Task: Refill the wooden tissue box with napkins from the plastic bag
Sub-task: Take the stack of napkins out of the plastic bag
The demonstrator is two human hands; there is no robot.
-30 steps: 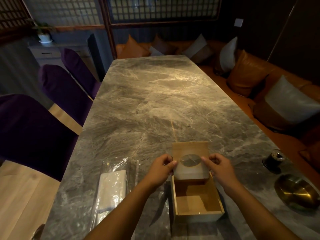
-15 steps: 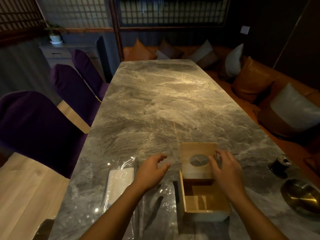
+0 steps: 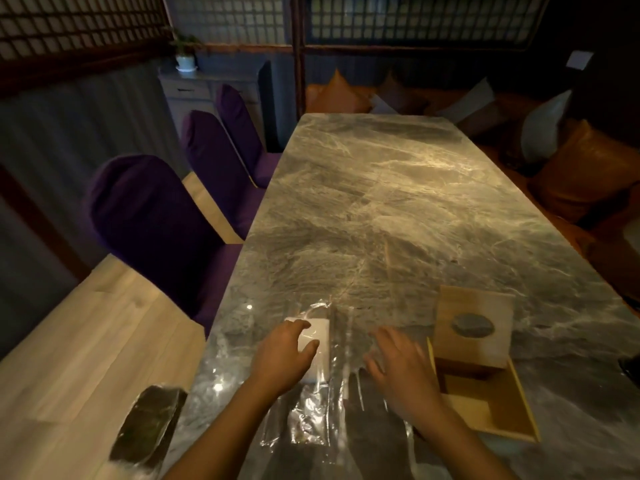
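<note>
The wooden tissue box (image 3: 485, 407) stands open and empty on the marble table (image 3: 398, 209) at the near right. Its lid (image 3: 472, 329), with an oval hole, lies half slid off the far end. A clear plastic bag (image 3: 322, 386) with a white stack of napkins (image 3: 318, 341) lies to the left of the box. My left hand (image 3: 284, 355) rests on the napkin stack through the bag, fingers spread. My right hand (image 3: 401, 372) hovers over the bag's right edge, open, just left of the box.
Purple chairs (image 3: 152, 220) line the table's left side above a pale wooden floor. A dark wrapped object (image 3: 149, 424) lies at the near left corner. Orange and grey cushions (image 3: 585, 168) fill the bench on the right.
Both hands left the box lid and moved left to the plastic bag. The lid stays half off the box. The view has swung to the left.
</note>
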